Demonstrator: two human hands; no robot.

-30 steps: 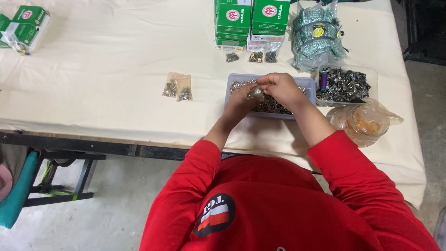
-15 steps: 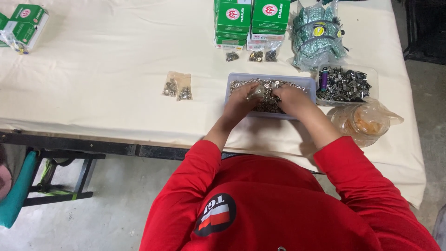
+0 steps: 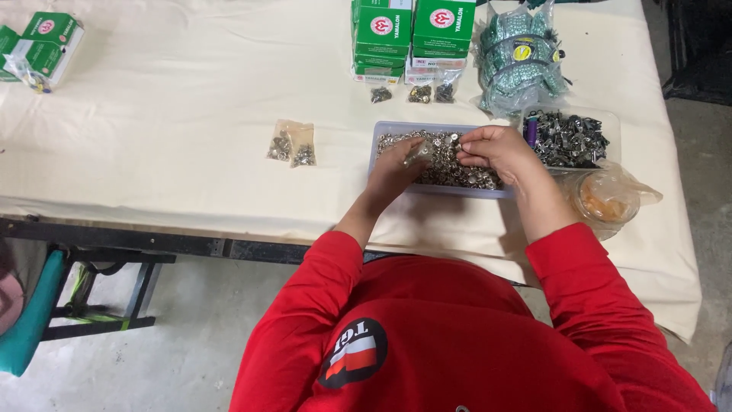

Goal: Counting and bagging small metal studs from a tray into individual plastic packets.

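left hand [image 3: 398, 162]: over the tray, fingers pinched on a small clear bag [image 3: 418, 155].
right hand [image 3: 492, 149]: pinching a metal snap at the bag's mouth.
tray [image 3: 379, 134]: on the bench [image 3: 175, 114], full of snaps [image 3: 450, 169].
step: likely filling the bag; next calls for steady fingertips.

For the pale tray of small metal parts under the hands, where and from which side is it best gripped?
Probably by the tray's bare left short wall, coming from the left: the left hand and right hand cover its middle and right, and a heap of metal clips crowds the right end.
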